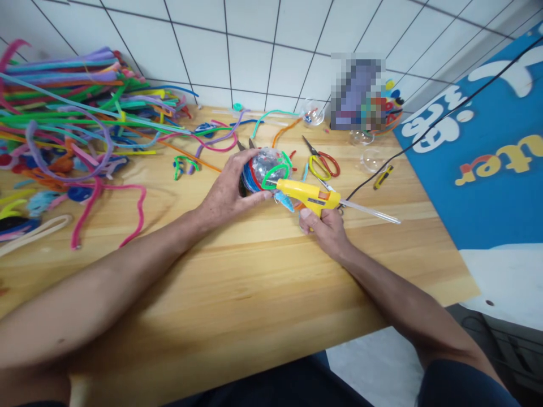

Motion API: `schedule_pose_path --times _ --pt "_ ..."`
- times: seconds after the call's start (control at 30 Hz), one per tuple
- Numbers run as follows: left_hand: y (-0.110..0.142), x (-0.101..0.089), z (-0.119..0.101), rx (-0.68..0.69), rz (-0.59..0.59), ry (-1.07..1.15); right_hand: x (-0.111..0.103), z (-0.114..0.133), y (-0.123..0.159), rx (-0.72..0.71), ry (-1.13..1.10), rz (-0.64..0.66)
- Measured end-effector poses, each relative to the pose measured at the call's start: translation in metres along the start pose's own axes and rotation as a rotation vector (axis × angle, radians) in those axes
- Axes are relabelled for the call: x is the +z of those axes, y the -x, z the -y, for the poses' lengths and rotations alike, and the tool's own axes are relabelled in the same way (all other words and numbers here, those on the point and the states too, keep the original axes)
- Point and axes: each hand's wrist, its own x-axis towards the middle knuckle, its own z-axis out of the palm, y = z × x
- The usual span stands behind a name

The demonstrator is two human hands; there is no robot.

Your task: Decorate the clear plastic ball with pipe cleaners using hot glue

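My left hand (231, 189) is wrapped round the left side of a clear ball (268, 162) trimmed with blue, red and green pipe cleaners. In my right hand (326, 229) is a yellow glue gun (305, 193), its nozzle touching or nearly touching the green pipe cleaner loop (278, 175) on the ball. A clear glue stick (371, 211) pokes out of the gun's back end. Just under the ball shows a light blue fuzzy piece (285, 202). Dark tool tips (246, 144) stick out behind my left hand; the rest of that tool is hidden.
Scissors (321, 161) with red and yellow handles lie behind the gun. A yellow cutter (383, 177) and clear plastic cups (313, 113) are nearby. A black cord (424, 134) crosses the right side. Piled pipe cleaners (85, 85) fill the left; a tiled wall (254, 51) stands behind.
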Motion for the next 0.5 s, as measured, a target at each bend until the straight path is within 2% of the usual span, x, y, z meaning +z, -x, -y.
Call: schedule_pose_path --times 0.17,0.3,0.5 --pt "0.0001 0.0004 -0.0006 -0.018 0.002 0.008 0.0005 0.0027 -0.0005 0.002 -0.010 -0.028" --pt "0.0005 0.0007 0.0002 -0.031 -0.011 0.001 -0.0004 0.0025 -0.0017 0.004 0.004 0.004" --pt "-0.0014 0.0014 0.0017 -0.014 -0.012 0.016 -0.0033 -0.0003 -0.0035 -0.012 -0.047 -0.075"
